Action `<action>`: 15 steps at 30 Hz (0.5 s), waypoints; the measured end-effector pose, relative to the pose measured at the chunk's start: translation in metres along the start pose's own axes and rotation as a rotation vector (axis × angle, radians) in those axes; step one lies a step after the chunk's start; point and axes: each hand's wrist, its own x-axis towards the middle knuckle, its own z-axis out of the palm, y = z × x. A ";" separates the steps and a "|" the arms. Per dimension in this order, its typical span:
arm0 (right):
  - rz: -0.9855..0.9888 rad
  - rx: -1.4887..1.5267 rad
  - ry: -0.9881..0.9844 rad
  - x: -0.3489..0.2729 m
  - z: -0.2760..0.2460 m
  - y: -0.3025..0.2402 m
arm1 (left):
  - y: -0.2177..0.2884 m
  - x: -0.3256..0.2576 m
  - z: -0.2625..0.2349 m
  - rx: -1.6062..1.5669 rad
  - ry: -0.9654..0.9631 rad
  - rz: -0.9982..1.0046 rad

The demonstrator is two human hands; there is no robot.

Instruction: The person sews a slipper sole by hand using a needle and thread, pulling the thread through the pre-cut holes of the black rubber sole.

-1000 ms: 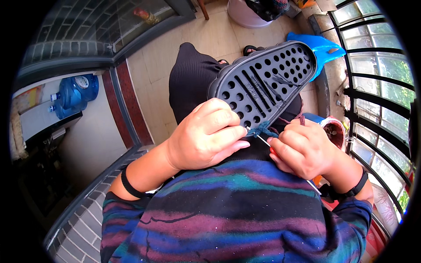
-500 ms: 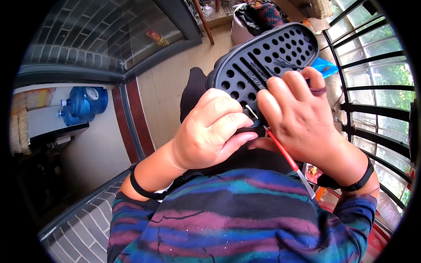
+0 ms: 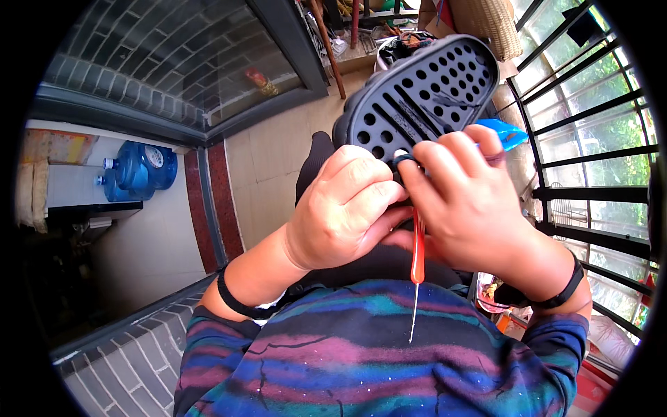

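Head view, looking down over a striped sweater. A dark perforated shoe sole (image 3: 424,97) is held up at chest height, tread side toward the camera, its toe tilted up and to the right. The left hand (image 3: 340,212) is closed on the sole's near end, fingers curled over the edge. The right hand (image 3: 469,201) is also closed, pinching at the same near edge while holding a red-handled hook tool (image 3: 417,254) whose thin metal shaft points down toward the sweater. The sole looks light and rubbery — flexible rather than brittle, its holes and ridges giving good purchase — so the thick rim at the near end seems the sound place to grip. The tool's slim shaft looks liable to bend or slip. Compared with half a second earlier, the sole sits higher and further right in the picture, and the two hands have closed tighter together over its near edge. Background: a blue water jug (image 3: 139,170) at left, a tiled floor (image 3: 267,174), a barred window grille (image 3: 597,153) at right.
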 end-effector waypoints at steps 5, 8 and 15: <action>-0.013 -0.024 0.001 -0.007 -0.029 0.004 | -0.003 0.011 -0.018 0.091 -0.009 0.021; -0.037 -0.123 -0.159 -0.010 -0.033 -0.011 | -0.003 0.013 -0.017 0.173 -0.007 0.050; 0.036 -0.148 -0.018 -0.005 -0.027 -0.013 | 0.002 0.018 -0.016 0.147 0.008 0.042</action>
